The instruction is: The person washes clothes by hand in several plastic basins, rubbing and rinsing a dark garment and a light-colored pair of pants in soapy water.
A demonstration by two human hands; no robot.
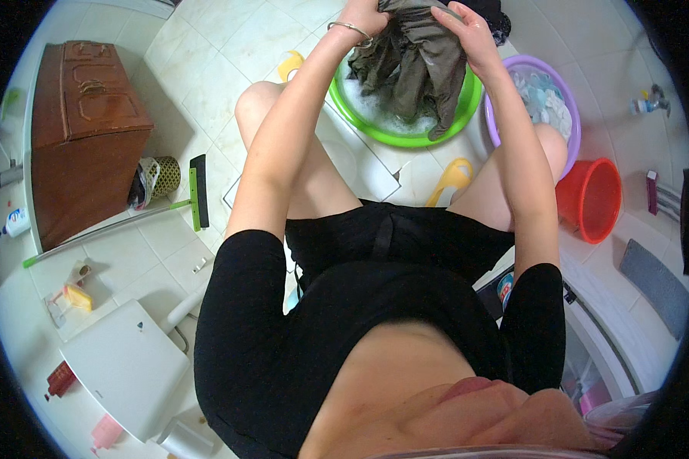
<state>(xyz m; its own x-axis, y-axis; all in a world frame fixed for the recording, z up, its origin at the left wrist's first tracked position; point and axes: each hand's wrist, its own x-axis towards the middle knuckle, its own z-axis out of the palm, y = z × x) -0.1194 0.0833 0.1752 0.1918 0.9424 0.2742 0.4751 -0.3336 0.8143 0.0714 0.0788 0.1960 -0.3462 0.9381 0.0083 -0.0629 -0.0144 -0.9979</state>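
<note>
A dark grey-brown wet garment (421,61) hangs stretched between my hands, over a green basin (407,140) with white suds in it. My left hand (366,17), with a bracelet at the wrist, is closed on the cloth's upper left part. My right hand (468,32) pinches the upper right part between thumb and fingers. The garment's lower folds droop into the basin, and one fold reaches its near rim. Its top runs past the upper edge of the picture, so I cannot tell which garment it is.
A purple basin (576,126) with pale, wet-looking cloth stands right of the green one. Nearer is a red bucket (592,200). Dark cloth (491,14) lies beyond. A green-headed floor squeegee (197,193) and a brown cabinet (84,164) are at the left. My feet wear yellow slippers (453,177).
</note>
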